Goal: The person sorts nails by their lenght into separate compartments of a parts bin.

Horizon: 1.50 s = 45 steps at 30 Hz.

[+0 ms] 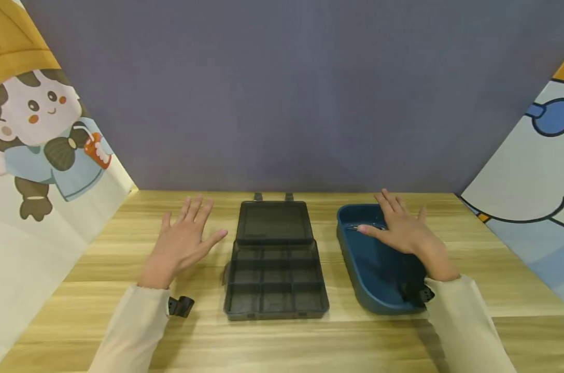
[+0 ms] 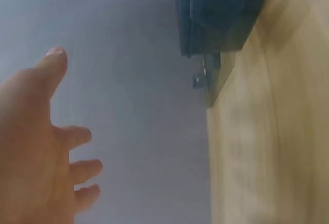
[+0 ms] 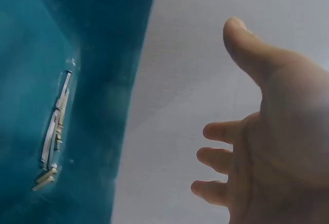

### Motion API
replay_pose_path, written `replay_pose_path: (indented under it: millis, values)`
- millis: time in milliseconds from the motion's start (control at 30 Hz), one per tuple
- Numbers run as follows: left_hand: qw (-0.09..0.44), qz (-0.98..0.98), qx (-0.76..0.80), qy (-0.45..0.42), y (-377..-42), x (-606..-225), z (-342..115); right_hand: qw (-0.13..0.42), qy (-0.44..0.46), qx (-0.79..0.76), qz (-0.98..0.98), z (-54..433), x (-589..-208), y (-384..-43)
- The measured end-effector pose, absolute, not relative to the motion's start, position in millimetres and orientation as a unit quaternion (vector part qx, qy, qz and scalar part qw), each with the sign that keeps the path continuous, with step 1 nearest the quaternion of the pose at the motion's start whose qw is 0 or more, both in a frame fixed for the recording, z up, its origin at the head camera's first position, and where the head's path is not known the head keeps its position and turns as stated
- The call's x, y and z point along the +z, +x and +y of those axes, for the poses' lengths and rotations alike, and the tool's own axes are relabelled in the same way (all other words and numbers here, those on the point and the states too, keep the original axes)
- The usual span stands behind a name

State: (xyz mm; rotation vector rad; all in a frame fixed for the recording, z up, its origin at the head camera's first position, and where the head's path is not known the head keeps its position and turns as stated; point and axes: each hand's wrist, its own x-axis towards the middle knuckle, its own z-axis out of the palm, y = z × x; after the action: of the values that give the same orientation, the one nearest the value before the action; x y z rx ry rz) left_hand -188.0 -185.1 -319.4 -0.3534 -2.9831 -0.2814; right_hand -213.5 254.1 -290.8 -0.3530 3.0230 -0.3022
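In the head view the left hand (image 1: pixel 181 243) is spread above the table, left of a dark translucent compartment box (image 1: pixel 276 282). The box's lid (image 1: pixel 275 221) is folded back, and no contents show in its several compartments. The right hand (image 1: pixel 400 228), also spread, hovers over a blue tray (image 1: pixel 349 259) and hides part of it. Inside the tray's far end, the right wrist view shows several small metal screws or pins (image 3: pixel 54 124) and short brass-coloured pieces (image 3: pixel 44 178). Both hands hold nothing, their fingers extended.
The wooden tabletop (image 1: pixel 282 347) ends at a grey panel (image 1: pixel 282 93) behind the box and tray. Cartoon-printed sheets stand at left (image 1: pixel 53 129) and right (image 1: pixel 534 166). A small black camera mount (image 1: pixel 181 306) is on the left wrist.
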Motion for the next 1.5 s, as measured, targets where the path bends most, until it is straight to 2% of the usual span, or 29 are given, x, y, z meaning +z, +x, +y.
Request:
replay_pose_path:
  millis: [433,667,800,900,1100,1500]
  values:
    - [0.023,-0.943,-0.272,-0.193,-201.2,-350.1,-175.8,0.085,-0.173,-0.129,0.973,265.5,-272.6,-214.4]
    - [-0.017,-0.886,-0.403,-0.229,-206.5,-366.0,-170.0,0.113,-0.213,-0.124,0.962,267.8,-274.8,-228.7]
    - [-0.013,-0.865,-0.439,-0.242,-205.0,-376.3,-165.5,0.139,-0.219,-0.131,0.957,265.5,-282.0,-238.7]
    - [-0.008,-0.851,-0.467,-0.239,-202.7,-383.2,-161.0,0.145,-0.217,-0.126,0.957,265.6,-290.2,-248.2]
    - [-0.026,-0.83,-0.518,-0.207,-198.2,-398.6,-152.0,0.12,-0.22,-0.108,0.962,266.9,-305.0,-261.7]
    - [0.019,-0.852,-0.502,-0.144,-192.1,-400.2,-138.1,0.127,-0.207,-0.094,0.965,269.9,-327.5,-277.6]
